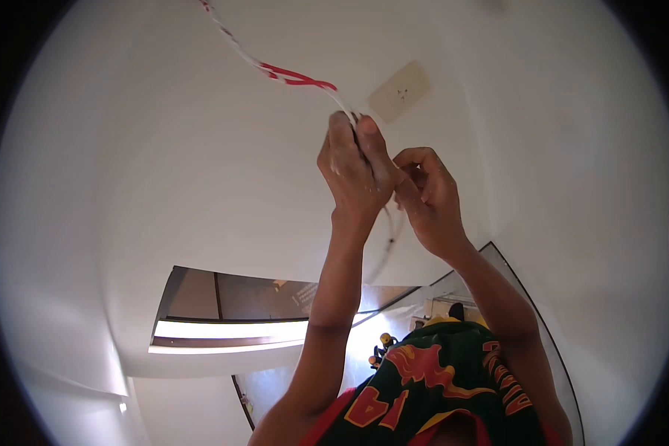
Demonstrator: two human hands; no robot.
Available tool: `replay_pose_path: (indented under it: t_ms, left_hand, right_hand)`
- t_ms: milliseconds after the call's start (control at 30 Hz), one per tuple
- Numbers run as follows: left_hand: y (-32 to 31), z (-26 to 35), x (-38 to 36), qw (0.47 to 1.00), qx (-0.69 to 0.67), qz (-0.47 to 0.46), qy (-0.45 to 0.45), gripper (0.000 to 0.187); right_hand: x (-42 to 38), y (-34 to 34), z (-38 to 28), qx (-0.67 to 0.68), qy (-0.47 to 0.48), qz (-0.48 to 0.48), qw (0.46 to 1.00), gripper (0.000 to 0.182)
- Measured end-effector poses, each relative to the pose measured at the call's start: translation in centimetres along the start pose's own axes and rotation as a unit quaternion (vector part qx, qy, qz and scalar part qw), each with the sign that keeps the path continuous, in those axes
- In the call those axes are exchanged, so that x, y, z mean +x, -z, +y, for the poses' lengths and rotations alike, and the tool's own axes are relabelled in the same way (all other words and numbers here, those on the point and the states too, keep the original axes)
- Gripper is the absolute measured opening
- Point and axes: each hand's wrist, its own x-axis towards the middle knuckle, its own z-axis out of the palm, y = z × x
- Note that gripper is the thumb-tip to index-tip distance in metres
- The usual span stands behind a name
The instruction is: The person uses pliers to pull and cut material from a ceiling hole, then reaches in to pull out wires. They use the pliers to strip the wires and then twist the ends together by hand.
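Red-white cable [275,68] between raised hands [383,178]

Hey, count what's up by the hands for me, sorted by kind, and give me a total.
Hands: 2, left hand and right hand
Red and white twisted cord: 1
Beige wall plate: 1
Total: 4

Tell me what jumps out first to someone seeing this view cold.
Two raised hands meet at the centre: the left hand pinches a red-and-white twisted cord that runs up to the top left, and the right hand is closed beside it, touching it. Just above them a beige wall plate sits on the white surface. At the bottom, a dark jersey with orange lettering fills the edge.
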Motion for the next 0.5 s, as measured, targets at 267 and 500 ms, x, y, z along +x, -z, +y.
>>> replay_pose_path:
  t_ms: [267, 500]
  left_hand:
    - [-1.9, -0.7, 0.1, 0.992, -0.043, 0.118, 0.011, 0.034]
    - [-1.1, -0.2, 0.4, 0.959, -0.231, 0.073, 0.146, 0.024]
  right_hand:
    - [-4.5, -1.6, -0.4, 0.125, -0.219, -0.099, 0.963, 0.031]
    - [-4.9, 1.4, 1.4, 0.067, -0.198, -0.08, 0.975, 0.016]
